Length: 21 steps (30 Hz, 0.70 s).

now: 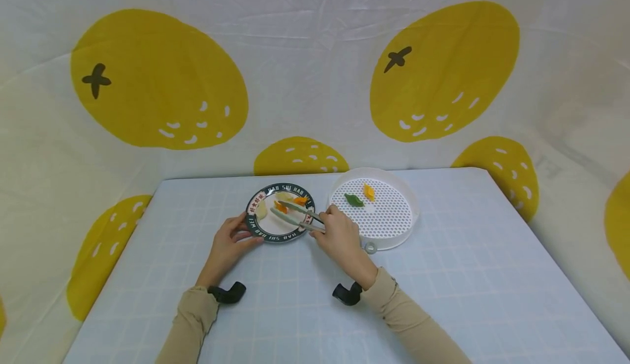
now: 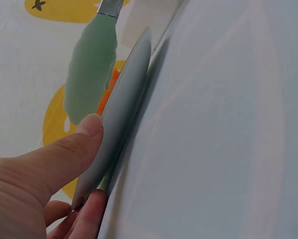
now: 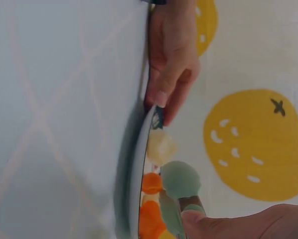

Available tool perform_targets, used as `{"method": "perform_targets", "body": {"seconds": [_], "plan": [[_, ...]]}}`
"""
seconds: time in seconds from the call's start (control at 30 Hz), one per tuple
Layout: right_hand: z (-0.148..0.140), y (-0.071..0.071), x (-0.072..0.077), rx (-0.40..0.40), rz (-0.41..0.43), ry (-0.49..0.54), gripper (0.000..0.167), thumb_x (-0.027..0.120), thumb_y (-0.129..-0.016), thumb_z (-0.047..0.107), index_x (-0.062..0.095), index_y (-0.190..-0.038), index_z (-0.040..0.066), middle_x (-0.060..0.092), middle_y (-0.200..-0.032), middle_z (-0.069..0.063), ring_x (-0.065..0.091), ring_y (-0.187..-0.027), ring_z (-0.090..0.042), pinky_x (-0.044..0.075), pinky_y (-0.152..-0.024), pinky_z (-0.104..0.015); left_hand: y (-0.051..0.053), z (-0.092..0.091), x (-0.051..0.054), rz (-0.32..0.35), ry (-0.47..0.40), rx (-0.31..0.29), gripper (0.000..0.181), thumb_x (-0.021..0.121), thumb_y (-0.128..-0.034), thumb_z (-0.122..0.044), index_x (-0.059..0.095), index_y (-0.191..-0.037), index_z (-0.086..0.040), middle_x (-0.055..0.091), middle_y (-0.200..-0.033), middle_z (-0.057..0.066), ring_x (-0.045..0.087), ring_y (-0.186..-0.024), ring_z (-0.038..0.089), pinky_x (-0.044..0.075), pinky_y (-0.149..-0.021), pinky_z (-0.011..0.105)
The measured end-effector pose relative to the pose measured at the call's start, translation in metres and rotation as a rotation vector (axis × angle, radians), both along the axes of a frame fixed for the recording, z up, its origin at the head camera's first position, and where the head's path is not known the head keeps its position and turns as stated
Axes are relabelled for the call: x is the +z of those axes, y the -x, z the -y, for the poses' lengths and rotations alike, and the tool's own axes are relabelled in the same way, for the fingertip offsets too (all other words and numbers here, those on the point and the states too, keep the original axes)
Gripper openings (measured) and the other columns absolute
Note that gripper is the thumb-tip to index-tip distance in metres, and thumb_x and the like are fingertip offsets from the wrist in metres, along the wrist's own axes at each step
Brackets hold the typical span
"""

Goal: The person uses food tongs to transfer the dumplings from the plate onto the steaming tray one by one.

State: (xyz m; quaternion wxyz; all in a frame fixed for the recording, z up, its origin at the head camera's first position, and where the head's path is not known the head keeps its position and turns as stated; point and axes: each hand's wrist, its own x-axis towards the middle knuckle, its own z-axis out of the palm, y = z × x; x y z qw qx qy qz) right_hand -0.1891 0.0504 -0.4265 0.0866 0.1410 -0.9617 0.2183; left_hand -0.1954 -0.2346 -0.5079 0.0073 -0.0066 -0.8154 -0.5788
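A round plate (image 1: 278, 238) with a dark lettered rim holds orange pieces (image 1: 281, 206) and pale dumpling-like pieces (image 1: 261, 210). The left hand (image 1: 229, 246) grips its left edge, thumb on the rim and fingers beneath, as the left wrist view shows. From the right, the right hand (image 1: 344, 241) holds tongs (image 1: 307, 225) with green tips over the plate, around an orange piece; whether they pinch it I cannot tell. In the right wrist view the green tips (image 3: 181, 180) are beside the orange pieces (image 3: 151, 183).
A white perforated round tray (image 1: 389, 219) stands right of the plate, with a green piece (image 1: 354, 200) and a yellow-orange piece (image 1: 369, 192) in it. A small grey ring (image 1: 371, 248) is at its front edge. A patterned curtain (image 1: 310, 91) hangs behind the table.
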Motion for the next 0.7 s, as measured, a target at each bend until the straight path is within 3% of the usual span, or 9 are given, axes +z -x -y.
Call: {"method": "perform_targets", "body": {"seconds": [0.7], "plan": [[0.000,-0.006,-0.013,0.019,-0.157,-0.104,0.036,0.086,-0.079,0.026,0.077,-0.108,0.008,0.059,-0.094,-0.003,0.053,-0.070,-0.016,0.041,-0.043,-0.022,-0.001,0.000,0.002,0.011,0.013,0.014,0.096,0.089,-0.0751,-0.031,0.037,-0.153,-0.010,0.047,-0.130,0.008,0.056,-0.115,0.023,0.054,-0.093,0.016]]}}
